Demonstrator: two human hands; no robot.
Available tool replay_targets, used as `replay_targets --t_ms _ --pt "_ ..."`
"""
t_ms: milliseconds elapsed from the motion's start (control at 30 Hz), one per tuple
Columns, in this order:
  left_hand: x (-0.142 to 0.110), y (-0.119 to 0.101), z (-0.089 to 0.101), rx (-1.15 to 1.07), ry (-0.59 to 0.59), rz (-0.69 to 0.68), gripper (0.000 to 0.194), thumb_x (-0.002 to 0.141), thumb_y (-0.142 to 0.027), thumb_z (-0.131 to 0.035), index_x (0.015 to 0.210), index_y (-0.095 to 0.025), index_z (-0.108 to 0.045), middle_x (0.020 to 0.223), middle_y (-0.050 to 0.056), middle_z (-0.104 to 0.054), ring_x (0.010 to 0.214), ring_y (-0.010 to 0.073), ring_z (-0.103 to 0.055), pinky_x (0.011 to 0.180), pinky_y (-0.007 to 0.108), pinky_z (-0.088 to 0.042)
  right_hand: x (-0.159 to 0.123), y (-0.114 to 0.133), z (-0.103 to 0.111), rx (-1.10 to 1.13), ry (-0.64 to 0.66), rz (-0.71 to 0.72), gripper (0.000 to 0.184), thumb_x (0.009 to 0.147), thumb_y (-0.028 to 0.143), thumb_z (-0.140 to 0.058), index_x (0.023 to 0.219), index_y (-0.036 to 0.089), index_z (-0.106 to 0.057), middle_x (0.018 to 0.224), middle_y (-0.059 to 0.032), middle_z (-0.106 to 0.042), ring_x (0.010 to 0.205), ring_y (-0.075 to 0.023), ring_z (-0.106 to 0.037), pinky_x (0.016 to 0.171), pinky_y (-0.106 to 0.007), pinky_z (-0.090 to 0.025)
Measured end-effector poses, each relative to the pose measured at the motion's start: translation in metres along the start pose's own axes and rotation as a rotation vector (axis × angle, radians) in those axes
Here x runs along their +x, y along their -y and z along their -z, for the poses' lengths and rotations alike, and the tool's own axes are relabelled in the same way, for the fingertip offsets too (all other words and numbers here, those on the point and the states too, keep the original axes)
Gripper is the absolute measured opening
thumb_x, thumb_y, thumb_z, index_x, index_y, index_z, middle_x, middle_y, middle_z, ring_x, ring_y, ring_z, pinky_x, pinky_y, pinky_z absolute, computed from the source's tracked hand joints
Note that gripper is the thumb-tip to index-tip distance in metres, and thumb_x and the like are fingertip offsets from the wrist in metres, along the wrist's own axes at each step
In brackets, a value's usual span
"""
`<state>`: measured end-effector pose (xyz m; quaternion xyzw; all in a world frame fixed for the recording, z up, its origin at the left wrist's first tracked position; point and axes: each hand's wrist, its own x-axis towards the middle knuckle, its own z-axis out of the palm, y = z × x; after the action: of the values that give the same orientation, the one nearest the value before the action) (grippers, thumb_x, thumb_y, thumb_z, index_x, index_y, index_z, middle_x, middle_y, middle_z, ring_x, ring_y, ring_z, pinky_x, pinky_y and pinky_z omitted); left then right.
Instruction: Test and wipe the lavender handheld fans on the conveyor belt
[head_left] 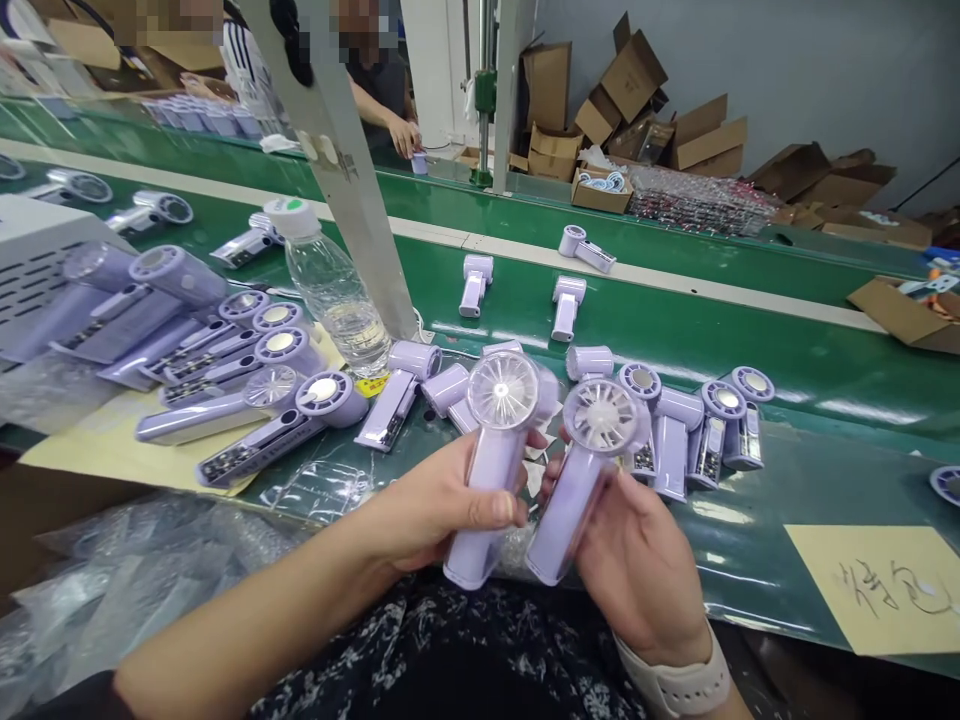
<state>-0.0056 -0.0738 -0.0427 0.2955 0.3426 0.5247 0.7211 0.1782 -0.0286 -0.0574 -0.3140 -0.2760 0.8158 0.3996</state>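
Note:
My left hand (457, 495) is closed around the handle of a purple handheld fan (491, 470), its thumb across the front. Beside it, my right hand (637, 550) grips a second purple handheld fan (574, 490) from its right side. Both fans are held upright and tilted, their round clear-fronted heads facing me, close together over the table edge. Just behind them, several more purple fans (679, 440) lie on the green table, some showing round silver discs. To the left is a pile of similar fans (281, 345), some with open handles showing inner parts.
A water bottle (337, 290) stands by a metal post (352, 170). Fans (568, 305) lie on the green conveyor (675, 310). A handwritten yellow sheet (877, 590) is at right, plastic bags (150, 590) at lower left. Across, a person's hand (405, 137) touches a purple part; cardboard boxes (630, 75) are piled behind.

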Motion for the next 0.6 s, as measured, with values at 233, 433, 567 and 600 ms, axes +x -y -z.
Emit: replay_targets --t_ms 233,433,567,600 --pt "0.008 0.004 0.003 -0.047 -0.104 0.069 0.045 0.096 -0.055 -0.054 0.097 -0.012 -0.067 0.082 0.008 -0.065 0.070 0.0164 -0.060 0.072 0.031 -0.053 0.000 0.004 -0.018 0.032 0.061 -0.058 0.039 0.092 0.052 -0.059 0.082 0.017 -0.073 0.076 -0.0055 -0.068 0.063 -0.0144 -0.059 0.060 -0.025 -0.053" --pt "0.003 -0.004 0.004 0.073 -0.053 -0.030 0.038 0.088 -0.041 -0.071 0.119 -0.020 -0.061 0.100 0.008 -0.075 0.090 0.0263 -0.074 0.078 0.035 -0.058 -0.002 0.010 -0.013 0.055 0.102 0.027 0.034 0.090 0.050 -0.059 0.088 0.018 -0.073 0.075 -0.0061 -0.068 0.065 -0.0183 -0.063 0.052 -0.026 -0.052" --pt "0.002 -0.004 0.007 0.100 -0.063 -0.072 0.047 0.086 -0.036 -0.077 0.127 -0.024 -0.057 0.110 0.007 -0.077 0.095 0.0241 -0.076 0.084 0.035 -0.060 -0.002 0.007 -0.003 0.039 0.010 0.135 0.027 0.088 0.046 -0.065 0.094 0.021 -0.074 0.081 -0.0059 -0.074 0.070 -0.0208 -0.069 0.067 -0.035 -0.060" --pt "0.002 -0.003 0.007 0.108 -0.056 -0.080 0.048 0.087 -0.036 -0.077 0.129 -0.023 -0.057 0.108 0.008 -0.077 0.096 0.0247 -0.076 0.086 0.037 -0.060 -0.001 0.006 -0.002 0.039 -0.036 0.160 0.026 0.088 0.045 -0.066 0.098 0.022 -0.074 0.084 -0.0062 -0.075 0.074 -0.0219 -0.071 0.073 -0.037 -0.061"
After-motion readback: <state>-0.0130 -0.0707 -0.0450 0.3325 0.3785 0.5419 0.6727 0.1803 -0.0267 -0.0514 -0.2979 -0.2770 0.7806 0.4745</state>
